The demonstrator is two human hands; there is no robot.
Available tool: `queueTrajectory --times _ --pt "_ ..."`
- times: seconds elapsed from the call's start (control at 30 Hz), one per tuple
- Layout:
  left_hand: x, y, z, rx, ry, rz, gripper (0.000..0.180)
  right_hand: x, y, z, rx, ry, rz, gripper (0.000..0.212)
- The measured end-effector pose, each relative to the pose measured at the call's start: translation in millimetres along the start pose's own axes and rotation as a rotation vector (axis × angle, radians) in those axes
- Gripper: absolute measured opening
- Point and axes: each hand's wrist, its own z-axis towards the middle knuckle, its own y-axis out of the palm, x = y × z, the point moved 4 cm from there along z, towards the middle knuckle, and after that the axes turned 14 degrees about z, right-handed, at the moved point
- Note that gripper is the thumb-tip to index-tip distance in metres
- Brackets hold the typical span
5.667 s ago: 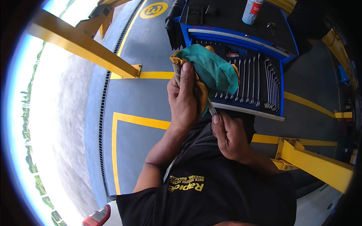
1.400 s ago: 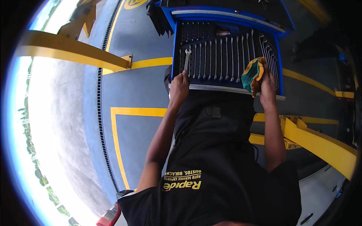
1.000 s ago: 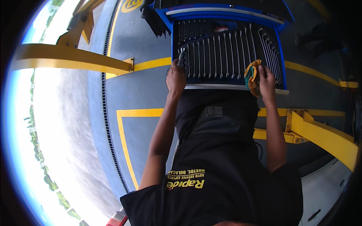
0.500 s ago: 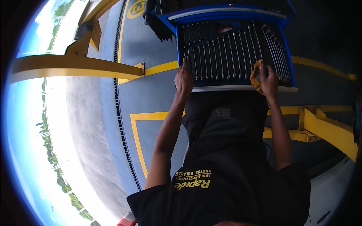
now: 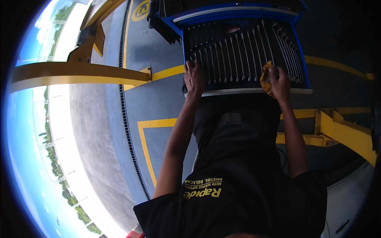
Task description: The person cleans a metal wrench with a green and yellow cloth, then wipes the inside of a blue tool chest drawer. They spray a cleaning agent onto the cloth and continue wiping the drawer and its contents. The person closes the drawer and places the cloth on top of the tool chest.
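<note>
In a blue-sided drawer (image 5: 304, 65) in front of me lies a black tray with a row of combination wrenches (image 5: 238, 59), shorter toward the left. My left hand (image 5: 194, 81) is over the drawer's left front corner. Its fingers are extended and apart, with the tips at the shortest wrenches; nothing shows in them, though the palm side is hidden. My right hand (image 5: 281, 84) is closed on a crumpled orange-yellow cloth (image 5: 266, 79) at the right part of the row. Right of it is a set of offset wrenches (image 5: 289, 51).
The blue tool cabinet (image 5: 238, 10) rises behind the drawer. A smaller group of short tools (image 5: 202, 33) sits at the tray's back left. Yellow steel beams (image 5: 79, 73) stand at the left, and another yellow beam (image 5: 347, 133) at the right. Yellow lines (image 5: 158, 123) mark the grey floor.
The left hand's index finger no longer points forward alone; its fingers now spread over the tray's left end. The right hand and cloth have shifted slightly left in the picture, as has the drawer.
</note>
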Motion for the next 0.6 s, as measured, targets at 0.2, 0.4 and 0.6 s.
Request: queueTrajectory --times 0.2,0.4,0.6 --pt "-6.4 -4.4 -6.8 -0.047 0.188 0.144 0.046 7.8 -2.7 -2.9 -0.012 0.013 0.027 0.044" --pt "-17.8 3.0 -2.6 0.023 0.301 0.163 0.054 5.9 -0.9 0.9 0.011 -0.047 -0.018 0.045" --pt "-51.0 -5.8 12.4 -0.156 0.391 0.13 0.081 12.8 0.2 12.9 -0.005 -0.06 0.089 0.047"
